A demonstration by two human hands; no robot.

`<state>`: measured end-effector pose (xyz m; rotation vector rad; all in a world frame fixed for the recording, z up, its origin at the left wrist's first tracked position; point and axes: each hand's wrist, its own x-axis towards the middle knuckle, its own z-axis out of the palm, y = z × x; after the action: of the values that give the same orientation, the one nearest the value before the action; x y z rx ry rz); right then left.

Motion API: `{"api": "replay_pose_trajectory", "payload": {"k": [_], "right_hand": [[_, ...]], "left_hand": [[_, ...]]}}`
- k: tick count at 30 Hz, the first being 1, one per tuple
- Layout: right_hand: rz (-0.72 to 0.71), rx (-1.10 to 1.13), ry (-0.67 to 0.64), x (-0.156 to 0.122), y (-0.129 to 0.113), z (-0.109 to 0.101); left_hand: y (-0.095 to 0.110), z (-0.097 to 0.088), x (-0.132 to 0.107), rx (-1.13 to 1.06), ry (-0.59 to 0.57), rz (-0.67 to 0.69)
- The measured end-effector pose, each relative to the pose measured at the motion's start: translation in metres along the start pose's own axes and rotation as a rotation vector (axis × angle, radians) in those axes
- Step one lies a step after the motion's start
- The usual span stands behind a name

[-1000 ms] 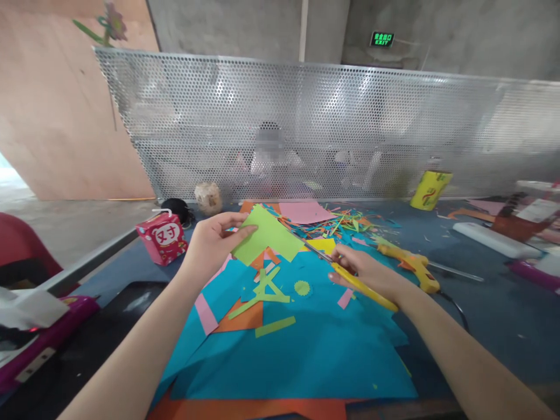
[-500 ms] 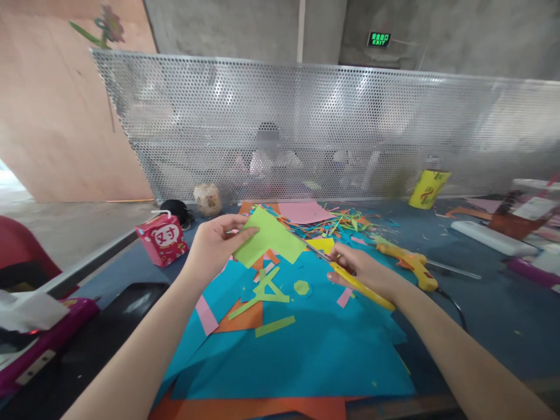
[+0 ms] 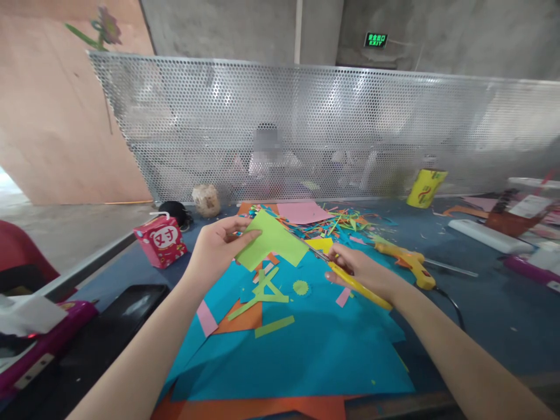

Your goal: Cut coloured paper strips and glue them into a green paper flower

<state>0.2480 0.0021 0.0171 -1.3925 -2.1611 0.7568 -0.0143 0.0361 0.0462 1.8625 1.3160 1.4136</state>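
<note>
Presently, the flat light-green paper sheet (image 3: 269, 242) is raised above the worktop, between the 2 hands. The left hand (image 3: 225, 239) pinches its left side between thumb and fingers. The right hand (image 3: 359, 265) has its fingers closed around the yellow plastic handles of the metal-bladed scissors (image 3: 356, 284); the blades meet the sheet's right edge. Blade opening cannot be determined.

Caution: the sheet is gripped on 1 side only. Probable faults are bending or pivoting under blade pressure, causing a crooked cut. Fingertips placed in line with the blades would risk injury.

Below lie large, overlapping blue paper sheets (image 3: 306, 350), bearing loose light-green paper strips (image 3: 265, 291) and a small green serrated paper disc (image 3: 300, 287). A low wrist sweep could scatter these pieces.

Further out, a yellow pistol-shaped glue gun (image 3: 405, 258) lies beyond the right hand; its thin black cord (image 3: 455, 309) could snag the right forearm. At left, a red drink carton with a white straw (image 3: 160, 240) stands near the left hand; an elbow knock could spill any contents onto the paper.
</note>
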Motion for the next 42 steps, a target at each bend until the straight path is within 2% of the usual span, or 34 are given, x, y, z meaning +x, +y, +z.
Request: {"api": "replay_pose_trajectory", "payload": {"k": [10,16,38,42], "right_hand": [[-0.012,-0.005,0.026,0.0024,0.0056,0.0032],[0.005,0.007,0.014,-0.0004,0.0,0.0016],[0.013,0.028,0.021,-0.0012,-0.0034,0.0051],[0.002,0.065,0.014,-0.0008,-0.004,0.0062]], "left_hand": [[-0.0013,0.002,-0.0003,0.001,-0.011,0.001],[0.0,0.0044,-0.0018,-0.045,-0.054,-0.036],[0.0047,0.0074,-0.0037,-0.015,-0.059,-0.03],[0.0047,0.0082,-0.0045,-0.05,-0.092,-0.024]]}}
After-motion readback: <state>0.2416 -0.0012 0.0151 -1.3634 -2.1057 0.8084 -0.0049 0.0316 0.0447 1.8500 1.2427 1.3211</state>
